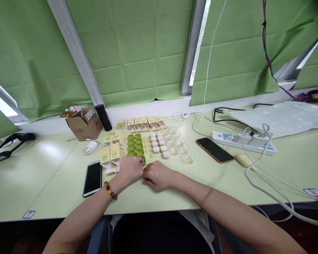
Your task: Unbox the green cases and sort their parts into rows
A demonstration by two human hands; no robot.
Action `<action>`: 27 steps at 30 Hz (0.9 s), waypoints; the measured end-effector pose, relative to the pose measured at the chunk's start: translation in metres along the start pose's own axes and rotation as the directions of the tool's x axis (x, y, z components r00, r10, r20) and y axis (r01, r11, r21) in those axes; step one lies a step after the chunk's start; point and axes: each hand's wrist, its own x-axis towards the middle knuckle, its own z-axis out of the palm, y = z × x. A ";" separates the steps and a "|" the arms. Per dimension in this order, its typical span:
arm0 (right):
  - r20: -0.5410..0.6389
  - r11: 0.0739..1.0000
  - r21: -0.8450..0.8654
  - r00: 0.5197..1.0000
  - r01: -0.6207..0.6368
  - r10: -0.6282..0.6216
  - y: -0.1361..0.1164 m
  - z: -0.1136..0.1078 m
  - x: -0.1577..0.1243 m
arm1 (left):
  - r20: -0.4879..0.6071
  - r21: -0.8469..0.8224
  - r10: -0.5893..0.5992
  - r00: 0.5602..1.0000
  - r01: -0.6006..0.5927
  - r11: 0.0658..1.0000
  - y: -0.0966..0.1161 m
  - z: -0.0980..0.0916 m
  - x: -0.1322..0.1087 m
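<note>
My left hand (131,170) and my right hand (157,175) rest together on the pale green table (55,183), fingers curled in, pinching something small between them that I cannot make out. A bead bracelet (110,190) circles my left wrist. Just beyond my hands lie rows of small green cases (135,145), tiny yellow pieces (147,144), pale pink cases (159,143) and clear plastic trays (178,144). Small beige boxes with green labels (111,154) lie left of my left hand, and more stand in a row (145,123) at the back.
A black phone (93,178) lies left of my hands, and another phone (214,150) to the right. A cardboard box (84,124), a black cylinder (103,117), a white power strip (243,141) with cables, a cream mouse (243,159) and a plastic sheet (283,118) also sit here.
</note>
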 end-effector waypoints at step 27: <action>0.002 0.999 0.038 1.000 -0.020 0.020 0.001 0.000 0.002 | -0.604 -0.257 -0.198 0.772 0.046 0.965 -0.104 -0.079 0.107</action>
